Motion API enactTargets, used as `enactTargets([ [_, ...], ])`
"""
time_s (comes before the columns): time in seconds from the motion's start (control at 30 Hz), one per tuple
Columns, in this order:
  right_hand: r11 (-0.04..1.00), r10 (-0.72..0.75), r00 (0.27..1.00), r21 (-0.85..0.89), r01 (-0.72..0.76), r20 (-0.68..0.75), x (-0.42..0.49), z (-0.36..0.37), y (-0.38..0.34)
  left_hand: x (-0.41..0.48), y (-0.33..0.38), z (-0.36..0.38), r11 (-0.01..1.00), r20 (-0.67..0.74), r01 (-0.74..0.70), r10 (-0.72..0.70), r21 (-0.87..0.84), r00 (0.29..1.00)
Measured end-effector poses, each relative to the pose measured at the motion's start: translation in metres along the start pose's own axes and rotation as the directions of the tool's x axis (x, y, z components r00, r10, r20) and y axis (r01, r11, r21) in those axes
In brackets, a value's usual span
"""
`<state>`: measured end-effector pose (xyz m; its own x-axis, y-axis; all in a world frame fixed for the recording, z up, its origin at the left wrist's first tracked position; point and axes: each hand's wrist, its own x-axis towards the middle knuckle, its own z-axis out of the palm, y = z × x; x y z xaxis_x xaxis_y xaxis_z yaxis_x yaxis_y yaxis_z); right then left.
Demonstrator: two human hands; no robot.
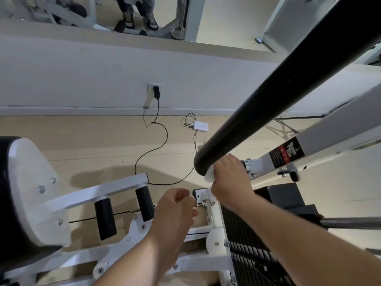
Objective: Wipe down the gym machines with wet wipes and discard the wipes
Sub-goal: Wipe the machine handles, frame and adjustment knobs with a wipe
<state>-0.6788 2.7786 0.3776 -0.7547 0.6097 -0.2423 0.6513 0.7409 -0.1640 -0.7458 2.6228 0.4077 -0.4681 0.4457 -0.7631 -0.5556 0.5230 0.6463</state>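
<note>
Pressing wipe point(208, 176) to the lower end of the black bar point(268, 104), right hand point(228, 178) has fingers clamped round it for firm contact on the rounded tip; left hand point(177, 207) hangs free, fingers loosely curled, holding nothing.

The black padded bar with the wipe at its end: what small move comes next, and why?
Probably slide the right hand, gripping the crumpled white wet wipe at the rounded near end of the long black padded bar, up along it; the wipe touches only that end.
</note>
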Motion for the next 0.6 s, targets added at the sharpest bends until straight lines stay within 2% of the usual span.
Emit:
enactTargets([
  [0.07,0.995,0.063,0.96,-0.09,-0.04,0.273,0.022,-0.031,-0.005,0.001,0.003,0.001,1.0,0.004,-0.012,0.012,0.004,1.0],
  [0.1,0.99,0.068,0.934,-0.137,-0.021,0.352,0.029,-0.04,-0.007,0.001,0.003,0.002,1.0,0.007,-0.014,0.014,0.005,1.0],
  [0.13,0.987,0.067,0.928,-0.161,-0.008,0.365,0.032,-0.042,-0.006,0.001,0.004,0.005,1.0,0.012,-0.015,0.015,0.006,1.0],
  [0.17,0.987,0.066,0.945,-0.162,-0.014,0.321,0.028,-0.039,-0.007,-0.001,0.005,0.007,1.0,0.019,-0.019,0.018,0.008,1.0],
  [0.23,0.99,0.008,0.999,-0.139,-0.001,0.049,0.007,-0.009,-0.007,-0.002,0.005,0.012,0.999,0.036,-0.039,0.038,0.033,0.999],
  [0.3,0.987,-0.049,0.99,-0.156,0.028,-0.131,-0.017,0.027,-0.003,-0.003,0.003,0.016,0.994,0.058,-0.08,0.076,0.074,0.995],
  [0.33,0.984,-0.065,0.984,-0.172,0.035,-0.168,-0.025,0.039,0.003,-0.004,0.003,0.018,0.988,0.064,-0.112,0.106,0.108,0.992],
  [0.43,0.971,-0.056,0.995,-0.235,0.036,-0.08,-0.028,0.047,0.025,-0.003,-0.002,0.017,0.948,0.078,-0.21,0.197,0.237,0.977],
  [0.5,0.971,-0.03,1.0,-0.239,0.029,-0.001,-0.012,0.025,0.036,-0.002,-0.002,0.014,0.942,0.083,-0.211,0.196,0.26,0.977],
  [0.57,0.979,0.039,0.991,-0.201,-0.013,0.125,0.016,-0.008,0.039,0.001,-0.001,0.01,0.951,0.068,-0.185,0.174,0.248,0.982],
  [0.6,0.98,0.074,0.97,-0.196,-0.028,0.233,0.028,-0.022,0.034,0.002,-0.001,0.011,0.95,0.059,-0.184,0.175,0.254,0.983],
])
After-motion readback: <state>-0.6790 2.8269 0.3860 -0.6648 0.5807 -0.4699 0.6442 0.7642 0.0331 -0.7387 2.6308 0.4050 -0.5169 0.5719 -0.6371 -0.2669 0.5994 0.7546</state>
